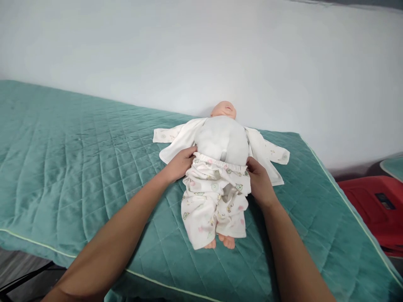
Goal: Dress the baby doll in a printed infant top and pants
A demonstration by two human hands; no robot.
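Observation:
A baby doll (pixel 224 110) lies on its back, head toward the wall and feet toward me. Its white cloth torso shows between the spread front panels of a white baby jacket (pixel 184 134). White printed baby pants (pixel 204 188) cover its legs, with the elastic waistband at the lower belly and the toes sticking out below the cuffs. My left hand (pixel 181 162) is closed on the waistband's left side, fingertips partly hidden. At the right side of the waistband, my right hand (pixel 260 182) is closed too, its fingers mostly tucked behind the cloth.
A green quilted cover (pixel 94 167) with light piping lies under the doll. Behind it rises a white wall (pixel 157 50). A red plastic object (pixel 374 205) stands beyond the right edge, and a dark metal leg (pixel 25 279) shows at lower left.

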